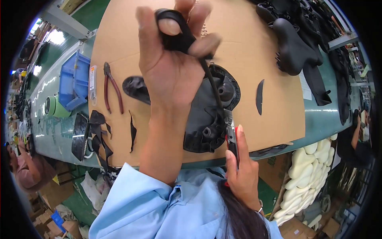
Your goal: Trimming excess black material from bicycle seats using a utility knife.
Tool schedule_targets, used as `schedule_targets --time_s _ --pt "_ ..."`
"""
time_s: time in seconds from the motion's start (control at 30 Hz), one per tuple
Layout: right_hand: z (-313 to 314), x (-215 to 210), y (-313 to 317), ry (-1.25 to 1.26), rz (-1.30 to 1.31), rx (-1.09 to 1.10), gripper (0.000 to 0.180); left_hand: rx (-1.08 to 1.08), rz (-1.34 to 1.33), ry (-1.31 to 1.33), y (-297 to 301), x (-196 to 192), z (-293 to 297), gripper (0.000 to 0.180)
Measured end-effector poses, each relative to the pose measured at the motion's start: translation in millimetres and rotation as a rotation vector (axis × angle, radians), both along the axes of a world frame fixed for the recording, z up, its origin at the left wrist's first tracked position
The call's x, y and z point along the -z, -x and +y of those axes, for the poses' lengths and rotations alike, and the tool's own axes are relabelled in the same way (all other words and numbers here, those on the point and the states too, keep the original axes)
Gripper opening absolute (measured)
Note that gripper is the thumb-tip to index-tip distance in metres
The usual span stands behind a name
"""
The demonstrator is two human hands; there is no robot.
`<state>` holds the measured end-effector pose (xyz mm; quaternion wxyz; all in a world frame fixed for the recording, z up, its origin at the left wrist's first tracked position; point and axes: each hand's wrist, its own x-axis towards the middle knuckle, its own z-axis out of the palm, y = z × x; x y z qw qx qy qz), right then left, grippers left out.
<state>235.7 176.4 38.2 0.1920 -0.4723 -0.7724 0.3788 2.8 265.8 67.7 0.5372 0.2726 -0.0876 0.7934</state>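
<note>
A black bicycle saddle (202,104) lies underside up on a cardboard sheet (274,119), its narrow nose to the left behind my wrist. My left hand (169,73) is raised above it, fingers curled round a black strip of cover material (213,85). The strip runs taut down to the saddle's near right edge. My right hand (244,173) grips a utility knife (231,133) with red parts, thumb and forefinger along its body. Its tip meets the place where strip and saddle join. My left fingers are slightly blurred.
Red-handled cutting pliers (112,85), black offcuts (97,125) and a curved scrap (260,97) lie on the cardboard. A blue bin (75,81) and green container (57,106) stand left. Black saddles (292,46) pile up at far right; cream foam pads (306,175) stand below. Other people are at both sides.
</note>
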Motion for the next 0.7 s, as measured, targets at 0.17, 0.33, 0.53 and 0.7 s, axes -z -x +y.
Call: schedule_targets --time_s 0.17,0.33,0.53,0.7 --pt "38.3 1.6 -17.7 -0.24 -0.107 -0.139 0.056 -0.509 1.545 0.449 -12.2 -17.4 -33.0 0.013" --pt "62.2 -9.0 -10.5 -0.156 -0.031 -0.182 0.052 -0.981 2.278 -0.143 1.3 17.9 -26.8 0.013" --pt "56.0 -8.1 -17.3 0.489 0.141 -0.09 0.05 -1.199 1.786 -0.114 0.6 55.0 6.6 0.025" --pt "2.9 -9.1 -24.2 0.287 0.056 -0.015 0.05 -1.407 1.359 0.49 12.4 47.9 11.7 0.019"
